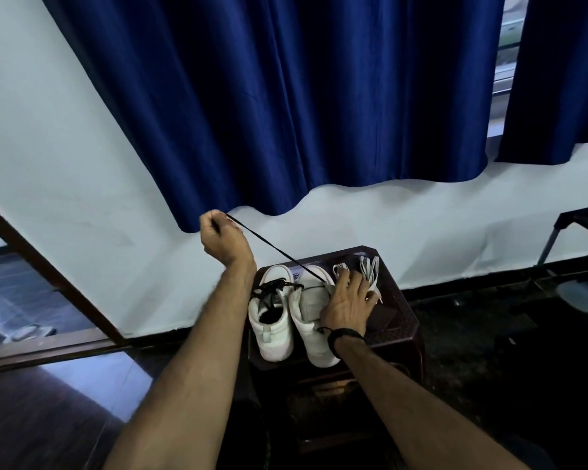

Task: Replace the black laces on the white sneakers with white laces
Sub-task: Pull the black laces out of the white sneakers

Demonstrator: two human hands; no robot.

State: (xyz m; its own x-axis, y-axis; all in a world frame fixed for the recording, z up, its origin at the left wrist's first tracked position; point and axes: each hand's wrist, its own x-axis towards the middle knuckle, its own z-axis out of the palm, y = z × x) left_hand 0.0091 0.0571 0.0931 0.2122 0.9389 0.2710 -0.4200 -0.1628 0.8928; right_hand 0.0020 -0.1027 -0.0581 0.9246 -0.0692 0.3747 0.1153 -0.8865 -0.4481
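Black against the white wall, the black lace (pixel 272 247) runs taut from the front of the right sneaker (pixel 314 310) up and away to the left hand (pixel 222 237), which is raised well above the stool (pixel 401 320) with its fingers curled tight round the lace's end. The lower end of the lace disappears at the eyelets near the sneaker's toe, just beside the fingertips of the right hand (pixel 348 308). That hand lies flat, fingers spread and straight, pressing down on the sneaker's outer side to keep it from lifting; it grips nothing. The left sneaker (pixel 272 320) stands touching its partner toward the stool's left edge, its own black lace (pixel 272 286) bunched loosely over the tongue. The white laces (pixel 367 273) lie in a small heap at the stool's far right corner, partly under the right hand's fingers.

The likely trouble, judging from the tension, is that the lace tip snags in the last eyelet: a hard tug could then drag the sneaker out from under the flat palm and toward the far edge, or knock its neighbour. The spread fingers could also sweep the white laces off the corner. Behind hangs a blue curtain (pixel 286 96).
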